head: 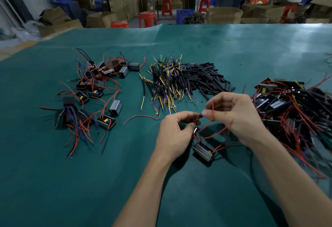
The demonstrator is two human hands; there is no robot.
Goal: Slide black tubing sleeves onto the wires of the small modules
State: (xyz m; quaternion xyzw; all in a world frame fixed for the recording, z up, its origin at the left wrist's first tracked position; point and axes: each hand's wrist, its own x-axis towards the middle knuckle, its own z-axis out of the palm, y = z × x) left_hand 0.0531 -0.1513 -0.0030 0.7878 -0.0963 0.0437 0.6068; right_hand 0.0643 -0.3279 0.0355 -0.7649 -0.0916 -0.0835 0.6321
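Two hands (203, 119), thin red wire (212, 133)

The table cover (89, 182) looks like smooth green vinyl with a dull sheen. The sleeves (206, 77) are matt black; the module (203, 152) shows ribbed, shiny metal.

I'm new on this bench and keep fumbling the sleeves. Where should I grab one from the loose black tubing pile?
Probably at a free end. On the near-right edge of the black tubing pile, sleeves stick out over the green mat. Come from that near side and pinch one protruding end, pulling along its length; those in the middle lie crossed and overlapped.
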